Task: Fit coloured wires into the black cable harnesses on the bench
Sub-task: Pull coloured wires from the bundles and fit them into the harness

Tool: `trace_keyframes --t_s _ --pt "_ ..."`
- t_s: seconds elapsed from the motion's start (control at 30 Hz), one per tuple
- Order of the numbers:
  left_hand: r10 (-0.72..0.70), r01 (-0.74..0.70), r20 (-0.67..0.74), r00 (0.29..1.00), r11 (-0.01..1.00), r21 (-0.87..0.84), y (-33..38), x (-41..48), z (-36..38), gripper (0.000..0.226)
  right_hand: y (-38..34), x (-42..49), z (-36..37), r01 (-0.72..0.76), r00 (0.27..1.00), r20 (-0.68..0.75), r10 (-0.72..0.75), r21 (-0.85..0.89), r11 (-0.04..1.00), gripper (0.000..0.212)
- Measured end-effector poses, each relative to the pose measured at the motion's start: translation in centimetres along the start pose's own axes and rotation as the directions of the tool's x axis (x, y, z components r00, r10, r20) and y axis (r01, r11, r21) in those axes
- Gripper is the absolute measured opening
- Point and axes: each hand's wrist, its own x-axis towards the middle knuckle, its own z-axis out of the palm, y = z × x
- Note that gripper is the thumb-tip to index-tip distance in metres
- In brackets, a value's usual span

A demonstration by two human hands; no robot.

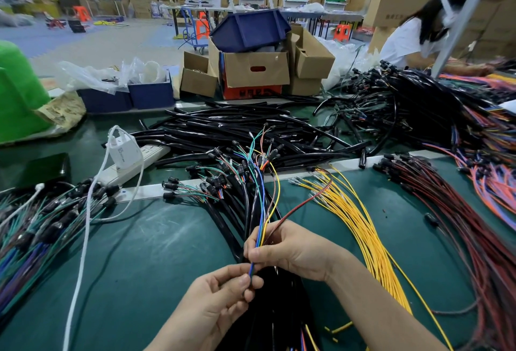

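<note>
Coloured wires [261, 227] were held in both my hands, just above the black cable harnesses [245, 211].
My right hand [290, 250] was curled round a thin bunch of blue, green, yellow and brown strands, with a red wire [304, 205] running off from it to the right. My left hand [220, 292] pinched the bunch's lower end between thumb and forefinger, just beneath the right. The strands rose from my fingers toward the harnesses spread over the green bench [156, 253]. Loose yellow wires [360, 225] lay just to the right. A white charger [122, 152] sat in a power strip [145, 155] on the left.
</note>
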Motion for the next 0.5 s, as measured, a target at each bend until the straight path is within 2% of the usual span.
trace_keyframes --t_s 0.1,0.23,0.5 --pt "0.029 -0.035 0.068 0.997 0.996 0.088 0.03 -0.13 -0.38 0.025 -0.37 -0.23 -0.29 0.0 1.0 -0.01 0.0 -0.031 1.0 0.013" --pt "0.084 -0.096 0.079 0.993 0.981 0.17 -0.04 -0.31 -0.36 0.029 -0.36 -0.28 -0.39 -0.002 1.0 -0.021 0.002 -0.021 1.0 0.014" --pt "0.1 -0.117 0.091 0.991 0.97 0.212 0.15 -0.69 0.25 0.025 0.0 -0.34 -0.55 0.018 0.997 -0.078 -0.02 -0.03 0.999 0.014"
